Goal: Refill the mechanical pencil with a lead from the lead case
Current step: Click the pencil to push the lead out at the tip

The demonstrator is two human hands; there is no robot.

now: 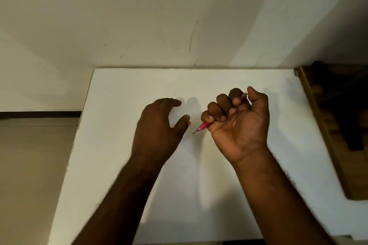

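My right hand (237, 119) is fisted, palm up, around a pink mechanical pencil (202, 127). The pencil's tip points down-left out of the fist and its rear end shows between thumb and forefinger. My left hand (159, 125) hovers palm down over the white table (119, 145), fingers curled and apart. A small orange thing (189, 122), perhaps part of the lead case, peeks out right behind the left thumb tip. Whether the thumb touches it is hidden. The rest of it cannot be seen.
The table's back edge meets a pale wall (159, 16). At the right stands a brown wooden frame (326, 131) with dark contents. The floor (29, 165) lies beyond the table's left edge.
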